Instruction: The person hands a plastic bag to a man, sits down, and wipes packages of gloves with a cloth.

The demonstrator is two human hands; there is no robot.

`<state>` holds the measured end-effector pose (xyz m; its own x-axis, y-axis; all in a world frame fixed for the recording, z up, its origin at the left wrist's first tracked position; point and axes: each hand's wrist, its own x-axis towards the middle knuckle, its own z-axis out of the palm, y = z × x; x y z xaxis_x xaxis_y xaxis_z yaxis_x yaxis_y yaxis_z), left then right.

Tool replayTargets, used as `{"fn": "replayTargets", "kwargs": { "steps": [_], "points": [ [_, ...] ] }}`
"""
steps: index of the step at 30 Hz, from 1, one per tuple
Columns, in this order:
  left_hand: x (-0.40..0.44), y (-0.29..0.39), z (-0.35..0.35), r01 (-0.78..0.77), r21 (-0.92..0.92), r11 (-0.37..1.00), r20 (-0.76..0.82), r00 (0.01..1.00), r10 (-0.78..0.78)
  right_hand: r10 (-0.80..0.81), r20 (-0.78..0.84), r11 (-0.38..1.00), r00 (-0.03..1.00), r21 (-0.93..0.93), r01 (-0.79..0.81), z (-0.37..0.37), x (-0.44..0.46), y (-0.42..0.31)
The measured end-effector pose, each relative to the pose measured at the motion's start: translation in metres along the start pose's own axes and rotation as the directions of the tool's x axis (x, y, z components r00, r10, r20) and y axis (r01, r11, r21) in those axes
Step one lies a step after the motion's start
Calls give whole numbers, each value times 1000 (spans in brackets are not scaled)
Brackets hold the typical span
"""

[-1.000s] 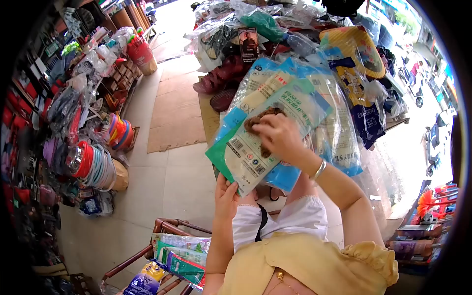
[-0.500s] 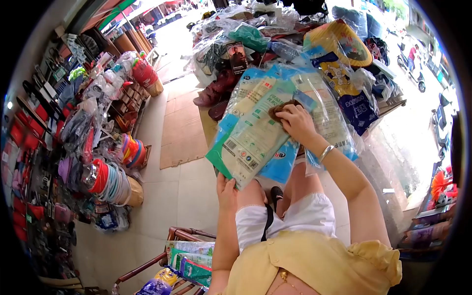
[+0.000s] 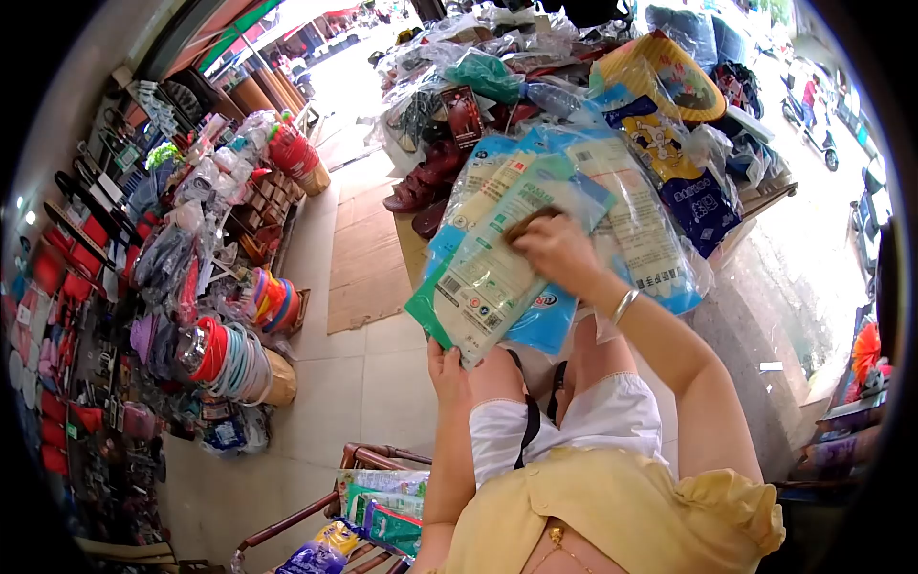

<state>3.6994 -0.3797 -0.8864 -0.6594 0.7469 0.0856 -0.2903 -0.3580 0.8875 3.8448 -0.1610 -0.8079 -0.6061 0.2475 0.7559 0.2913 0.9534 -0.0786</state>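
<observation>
A green and clear plastic package (image 3: 478, 277) with printed text and a barcode lies slanted on top of other blue-edged packages (image 3: 645, 225). My left hand (image 3: 448, 368) pinches its lower corner. Over the middle of the same package is my right hand (image 3: 559, 251), slightly blurred, its fingers closed on a brown cloth (image 3: 529, 222) that rests against the plastic. Much of the cloth is hidden under the fingers.
Dark red shoes (image 3: 421, 182), a yellow woven hat (image 3: 660, 77) and a blue package (image 3: 684, 182) surround the pile. A bamboo chair (image 3: 287, 521) holding packages stands at the lower left. Shelved goods line the left; a person (image 3: 810, 100) and scooter are outside.
My right hand and the brown cloth moved up and right across the package, then back down and left. My left hand has kept hold of the corner. The view has shifted slightly.
</observation>
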Motion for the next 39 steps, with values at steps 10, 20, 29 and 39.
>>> {"fn": "replayTargets", "kwargs": {
  "steps": [10, 20, 29, 39],
  "points": [
    [1, 3, 15, 13, 27, 1000, -82, 997, -11, -219, 77, 954, 973, 227, 197, 16, 17, -72],
    [4, 1, 11, -50, 84, 995, -54, 997, 55, 242, 41, 963, 969, -129, -235, 22, 36, 60],
    [8, 0, 8, 4, 90, 996, -46, 999, 0, -236, 38, 959, 971, 169, 226, 25, 50, -85],
    [2, -8, 5, -60, 110, 992, -27, 998, 63, -118, 156, 993, 981, 38, 114, 72, 54, -89]
  ]
}}
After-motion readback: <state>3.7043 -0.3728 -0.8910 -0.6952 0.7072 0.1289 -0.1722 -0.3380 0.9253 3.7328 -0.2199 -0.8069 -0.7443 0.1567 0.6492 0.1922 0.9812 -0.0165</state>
